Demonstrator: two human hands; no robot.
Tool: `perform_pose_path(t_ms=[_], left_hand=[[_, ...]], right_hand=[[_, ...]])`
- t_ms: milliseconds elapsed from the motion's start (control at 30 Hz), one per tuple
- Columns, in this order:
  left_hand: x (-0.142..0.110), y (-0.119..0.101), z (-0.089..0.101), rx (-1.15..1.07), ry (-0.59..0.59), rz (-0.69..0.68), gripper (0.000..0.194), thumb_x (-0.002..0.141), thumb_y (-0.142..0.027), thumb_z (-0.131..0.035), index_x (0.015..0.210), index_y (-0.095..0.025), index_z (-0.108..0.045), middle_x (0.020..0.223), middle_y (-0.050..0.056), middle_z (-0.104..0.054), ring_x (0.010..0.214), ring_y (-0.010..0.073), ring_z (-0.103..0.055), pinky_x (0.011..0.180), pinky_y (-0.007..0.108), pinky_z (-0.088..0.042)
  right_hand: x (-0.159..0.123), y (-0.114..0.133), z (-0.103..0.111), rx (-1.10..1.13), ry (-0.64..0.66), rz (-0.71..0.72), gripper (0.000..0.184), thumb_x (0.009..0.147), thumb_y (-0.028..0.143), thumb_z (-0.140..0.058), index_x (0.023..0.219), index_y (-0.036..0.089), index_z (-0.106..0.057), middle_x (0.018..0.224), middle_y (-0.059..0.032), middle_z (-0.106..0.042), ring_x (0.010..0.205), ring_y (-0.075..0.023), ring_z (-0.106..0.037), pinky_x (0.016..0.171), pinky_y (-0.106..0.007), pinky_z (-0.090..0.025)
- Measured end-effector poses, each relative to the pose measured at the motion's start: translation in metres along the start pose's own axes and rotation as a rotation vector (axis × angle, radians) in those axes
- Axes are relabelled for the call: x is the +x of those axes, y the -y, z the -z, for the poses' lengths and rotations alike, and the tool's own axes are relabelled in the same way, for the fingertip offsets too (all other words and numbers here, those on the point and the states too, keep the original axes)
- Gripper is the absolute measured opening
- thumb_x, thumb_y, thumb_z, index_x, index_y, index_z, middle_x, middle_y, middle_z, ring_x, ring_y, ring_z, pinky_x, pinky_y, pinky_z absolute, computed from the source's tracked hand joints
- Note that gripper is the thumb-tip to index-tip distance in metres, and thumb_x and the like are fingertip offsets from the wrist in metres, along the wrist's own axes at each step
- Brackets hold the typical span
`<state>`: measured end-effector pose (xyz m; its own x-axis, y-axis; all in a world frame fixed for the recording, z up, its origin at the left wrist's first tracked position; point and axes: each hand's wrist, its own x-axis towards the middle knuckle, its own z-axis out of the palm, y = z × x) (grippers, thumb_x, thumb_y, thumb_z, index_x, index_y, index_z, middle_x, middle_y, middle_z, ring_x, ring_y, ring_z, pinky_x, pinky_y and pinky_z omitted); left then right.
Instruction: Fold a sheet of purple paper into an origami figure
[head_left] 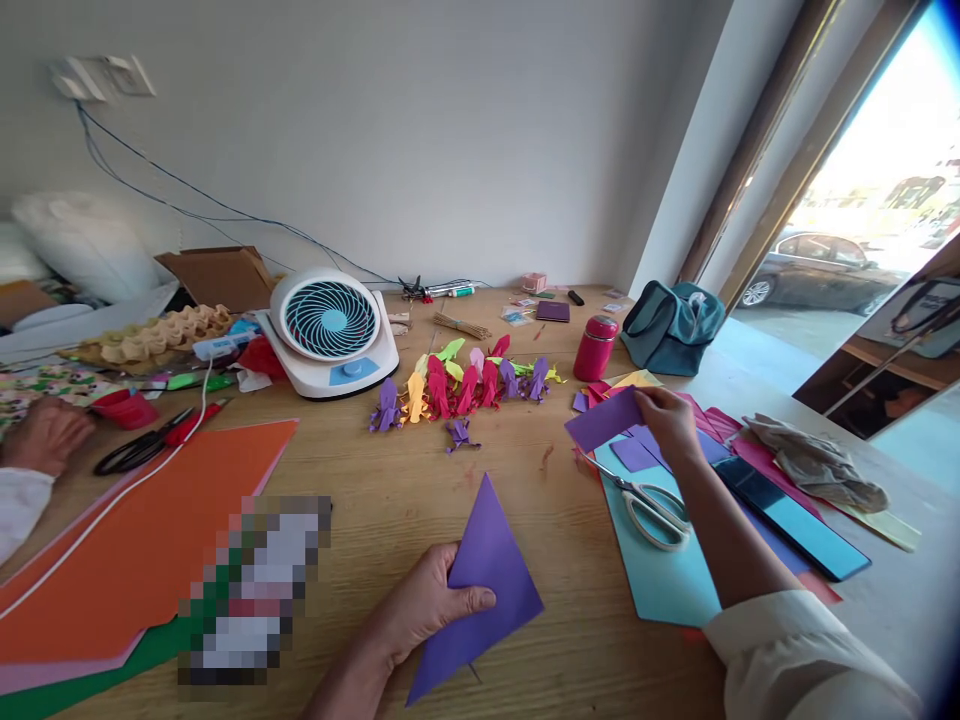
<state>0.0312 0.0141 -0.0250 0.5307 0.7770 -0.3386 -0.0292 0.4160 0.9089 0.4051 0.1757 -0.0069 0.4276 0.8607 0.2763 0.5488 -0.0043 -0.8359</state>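
Note:
My left hand (429, 607) grips a sheet of purple paper folded into a triangle (504, 572), thumb on top, low over the table's front middle. Off to the right, my right hand (671, 422) pinches a smaller purple paper piece (604, 420) by its right end, above a pile of coloured paper. Beneath that hand lie scissors (654, 512) with pale handles, resting on a light blue sheet (656, 592). Several folded paper figures (466, 385) in purple, orange, red, pink and green stand grouped at mid-table. One purple figure (460, 434) sits in front of them.
A white fan (334, 335) stands back left. Large orange paper (187, 510), dark-handled scissors (142, 445) and a blurred-out object (259, 590) lie left. Another person's hand (49, 437) rests at the left edge. Right are a red flask (596, 348), a teal bag (673, 328) and a phone (791, 515).

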Motion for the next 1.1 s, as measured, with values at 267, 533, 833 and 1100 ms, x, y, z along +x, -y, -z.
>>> perform_pose_path(t_ms=[267, 533, 833, 1100], left_hand=[[0.009, 0.000, 0.000, -0.269, -0.261, -0.121, 0.049, 0.061, -0.035, -0.090, 0.101, -0.015, -0.071, 0.091, 0.008, -0.077, 0.076, 0.0186, -0.070, 0.073, 0.027, -0.053], [0.020, -0.004, -0.004, -0.347, -0.334, -0.176, 0.045, 0.054, -0.033, -0.093, 0.089, -0.014, -0.072, 0.085, 0.008, -0.077, 0.072, 0.0184, -0.070, 0.072, 0.028, -0.052], [0.047, -0.022, -0.020, -0.371, -0.404, -0.273, 0.049, 0.057, -0.034, -0.091, 0.097, -0.015, -0.072, 0.091, 0.008, -0.077, 0.077, 0.0198, -0.070, 0.073, 0.029, -0.053], [0.069, -0.012, -0.022, -0.404, -0.400, -0.386, 0.044, 0.061, -0.041, -0.088, 0.090, -0.013, -0.069, 0.080, 0.007, -0.074, 0.072, 0.0205, -0.067, 0.070, 0.032, -0.051]], right_hand=[[0.015, -0.046, 0.066, -0.253, -0.313, -0.037, 0.039, 0.076, 0.036, -0.055, 0.098, 0.010, -0.075, 0.083, -0.0182, -0.073, 0.080, -0.0336, -0.064, 0.074, -0.045, -0.047], [-0.017, 0.007, 0.045, -0.248, -0.326, 0.256, 0.043, 0.089, 0.035, -0.041, 0.119, 0.014, -0.063, 0.125, -0.0222, -0.059, 0.118, -0.0384, -0.051, 0.099, -0.057, -0.034], [-0.134, 0.099, -0.043, 0.258, 0.663, 0.269, 0.049, 0.092, 0.052, -0.054, 0.127, 0.019, -0.056, 0.103, -0.0088, -0.071, 0.089, -0.0204, -0.069, 0.077, -0.032, -0.056], [-0.173, 0.080, -0.071, 0.394, 0.836, 0.118, 0.042, 0.084, 0.059, -0.061, 0.086, 0.017, -0.059, 0.075, -0.0031, -0.063, 0.070, -0.0175, -0.061, 0.065, -0.032, -0.053]])
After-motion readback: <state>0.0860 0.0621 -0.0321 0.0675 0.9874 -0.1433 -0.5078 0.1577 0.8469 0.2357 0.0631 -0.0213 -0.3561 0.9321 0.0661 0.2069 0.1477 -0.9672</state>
